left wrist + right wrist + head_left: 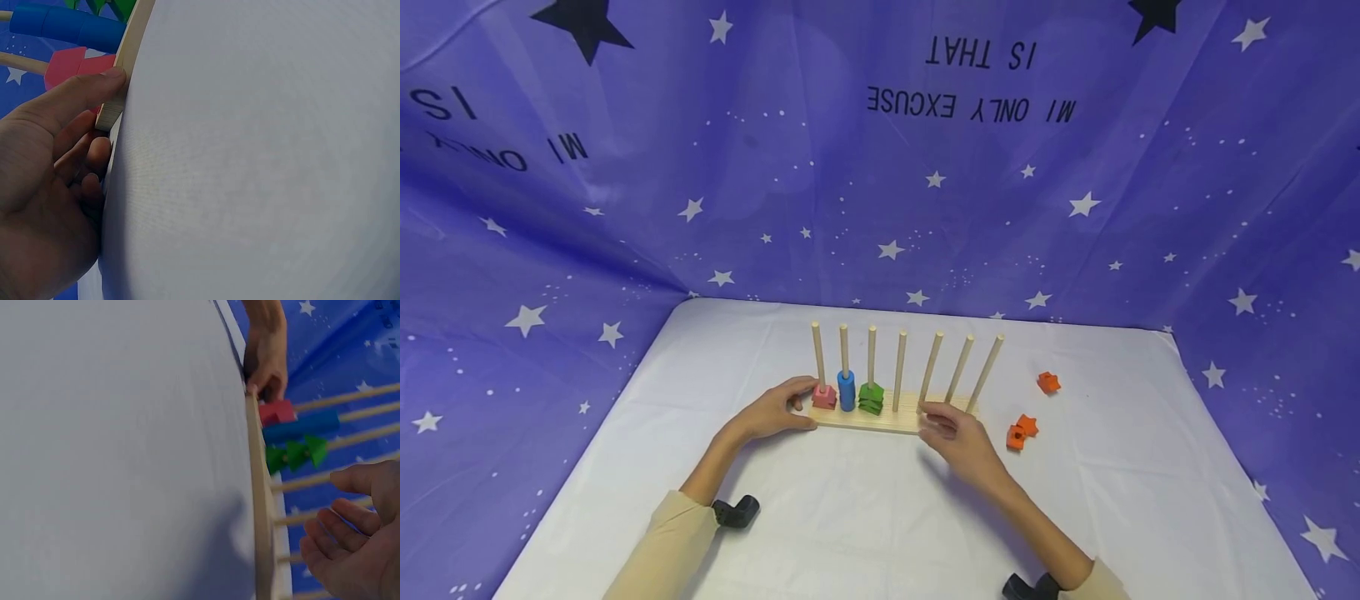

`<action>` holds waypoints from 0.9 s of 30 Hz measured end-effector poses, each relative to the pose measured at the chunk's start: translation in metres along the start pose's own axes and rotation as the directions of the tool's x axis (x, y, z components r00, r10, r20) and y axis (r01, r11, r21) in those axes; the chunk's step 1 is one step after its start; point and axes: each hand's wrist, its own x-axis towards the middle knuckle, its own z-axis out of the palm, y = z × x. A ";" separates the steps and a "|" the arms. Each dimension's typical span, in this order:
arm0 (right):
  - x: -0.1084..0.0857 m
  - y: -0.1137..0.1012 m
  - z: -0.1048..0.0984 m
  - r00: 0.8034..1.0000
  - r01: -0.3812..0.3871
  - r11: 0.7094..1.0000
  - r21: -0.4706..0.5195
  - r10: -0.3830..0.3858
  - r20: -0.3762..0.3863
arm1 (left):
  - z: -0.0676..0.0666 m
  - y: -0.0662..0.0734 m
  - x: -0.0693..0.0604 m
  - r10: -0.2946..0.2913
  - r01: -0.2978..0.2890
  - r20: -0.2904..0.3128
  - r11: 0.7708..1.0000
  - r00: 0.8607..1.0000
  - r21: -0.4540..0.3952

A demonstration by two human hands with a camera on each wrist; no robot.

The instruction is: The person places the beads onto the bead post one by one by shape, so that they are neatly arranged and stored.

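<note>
A wooden peg board (865, 420) with several upright pegs stands on the white table. Its left end is gripped by my left hand (772, 410), the thumb on the front edge and the other fingers curled behind, as the left wrist view shows. Pink blocks (823, 398) sit low on the leftmost peg, then a blue stack (846, 392), then green triangular pieces (871, 400); the other pegs are bare. Near the right-hand pegs hovers my right hand (964, 443), its fingers loosely bent with nothing between them in the right wrist view (356, 537).
Right of the board lie loose orange star-shaped pieces (1048, 382), with more orange pieces (1027, 426) nearer the front. Black wrist devices (737, 512) sit at both wrists. A purple star-printed cloth (850, 183) hangs behind and beside the white table (865, 525).
</note>
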 end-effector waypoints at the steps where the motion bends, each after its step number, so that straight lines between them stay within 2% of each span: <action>1: -0.003 0.002 -0.009 1.000 0.021 0.999 -0.035 -0.022 -0.023 | 0.000 0.000 0.000 -0.001 0.001 -0.001 1.000 1.000 0.001; 6: -0.015 0.014 -0.058 0.982 0.071 0.981 -0.180 -0.100 -0.157 | 0.000 -0.001 0.001 0.008 -0.008 -0.007 1.000 1.000 0.005; 10: -0.027 0.026 -0.091 0.963 0.001 0.956 -0.292 -0.079 -0.257 | -0.001 -0.002 0.001 0.021 -0.021 -0.002 1.000 1.000 -0.006; 14: -0.037 0.036 -0.111 0.957 -0.088 0.939 -0.333 -0.013 -0.288 | -0.001 -0.002 0.000 0.023 -0.023 -0.001 1.000 1.000 -0.007; 17: -0.042 0.040 -0.115 0.959 -0.129 0.929 -0.346 0.028 -0.282 | -0.001 -0.002 0.000 0.021 -0.021 -0.004 1.000 1.000 -0.004; 21: -0.044 0.046 -0.109 0.964 -0.149 0.924 -0.353 0.056 -0.261 | -0.001 -0.003 0.000 0.025 -0.025 -0.008 1.000 1.000 -0.004; 27: -0.039 0.054 -0.096 0.957 -0.161 0.906 -0.390 0.047 -0.286 | 0.000 -0.005 0.001 0.027 -0.027 -0.005 1.000 1.000 -0.010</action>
